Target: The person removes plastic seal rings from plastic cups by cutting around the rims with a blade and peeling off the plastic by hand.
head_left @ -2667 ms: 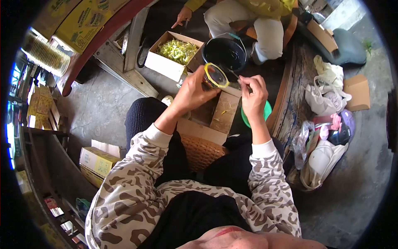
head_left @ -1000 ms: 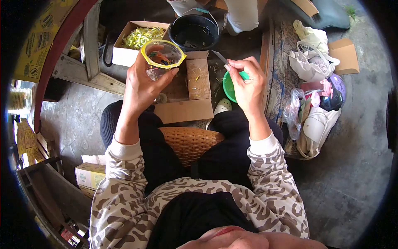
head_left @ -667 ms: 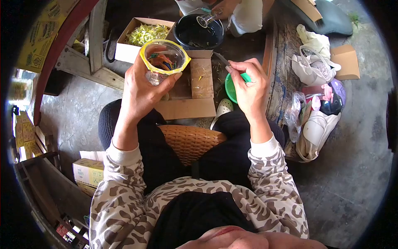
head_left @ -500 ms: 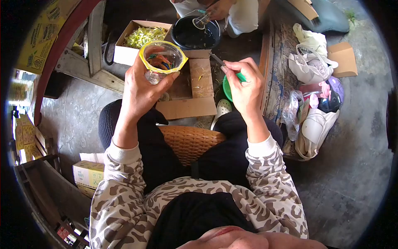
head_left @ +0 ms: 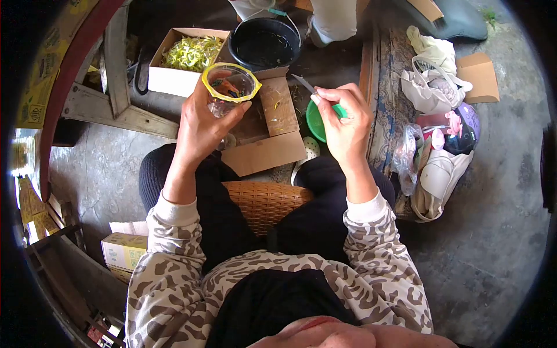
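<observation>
My left hand [head_left: 200, 119] is wrapped round a clear plastic cup [head_left: 223, 107] with a yellow rim [head_left: 255, 91], held up in front of me. Through the cup's mouth an orange and dark print or content shows; which one I cannot tell. In a pinch between thumb and fingers, my right hand [head_left: 347, 119] grips a small knife [head_left: 304, 84], its thin blade pointing up and left toward the cup but apart from it. Just behind that hand is a green basin [head_left: 315, 120], partly hidden by the fingers.
An open cardboard box [head_left: 264, 155] lies beyond my knees. Behind it stand a box of yellow-green strips [head_left: 194, 53] and a black bucket [head_left: 264, 46] of dark liquid. Another person's leg [head_left: 335, 20] is beside the bucket. Bags [head_left: 432, 95] and a cap lie at right.
The other person's hand and the clear cup it held over the bucket have left the view. My hands keep their grips, and the camera view has shifted slightly.
</observation>
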A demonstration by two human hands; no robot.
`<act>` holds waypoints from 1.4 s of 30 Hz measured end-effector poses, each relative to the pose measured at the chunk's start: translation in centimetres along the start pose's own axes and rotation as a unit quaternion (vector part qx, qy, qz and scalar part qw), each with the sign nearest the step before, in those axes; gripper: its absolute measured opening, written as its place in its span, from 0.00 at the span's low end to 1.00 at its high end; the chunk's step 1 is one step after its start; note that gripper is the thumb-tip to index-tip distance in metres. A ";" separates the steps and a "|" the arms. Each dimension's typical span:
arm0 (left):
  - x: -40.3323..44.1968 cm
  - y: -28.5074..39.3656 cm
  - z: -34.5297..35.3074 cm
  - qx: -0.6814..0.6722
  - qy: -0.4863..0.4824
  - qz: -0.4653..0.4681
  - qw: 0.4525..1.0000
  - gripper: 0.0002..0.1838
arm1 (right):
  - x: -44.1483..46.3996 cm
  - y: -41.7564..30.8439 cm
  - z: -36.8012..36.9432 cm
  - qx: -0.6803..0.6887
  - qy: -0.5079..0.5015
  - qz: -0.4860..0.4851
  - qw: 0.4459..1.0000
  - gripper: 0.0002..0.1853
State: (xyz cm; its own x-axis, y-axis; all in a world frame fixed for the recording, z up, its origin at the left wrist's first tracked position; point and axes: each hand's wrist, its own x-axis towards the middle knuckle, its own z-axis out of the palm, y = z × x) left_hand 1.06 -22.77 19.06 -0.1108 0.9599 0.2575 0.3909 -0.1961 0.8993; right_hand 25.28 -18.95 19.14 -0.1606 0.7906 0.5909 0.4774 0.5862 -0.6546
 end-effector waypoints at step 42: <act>-0.7 -1.1 -3.0 -0.042 0.131 -0.061 0.989 0.33 | -0.5 0.9 -2.9 -0.027 -0.009 0.101 0.994 0.11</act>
State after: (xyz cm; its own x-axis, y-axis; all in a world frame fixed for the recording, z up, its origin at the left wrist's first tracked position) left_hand -2.03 -23.85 18.96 -0.3889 0.8950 0.2185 0.2841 -0.1091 0.9526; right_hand 28.34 -19.35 19.58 -0.0719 0.8947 0.4407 0.5466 0.4050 -0.7330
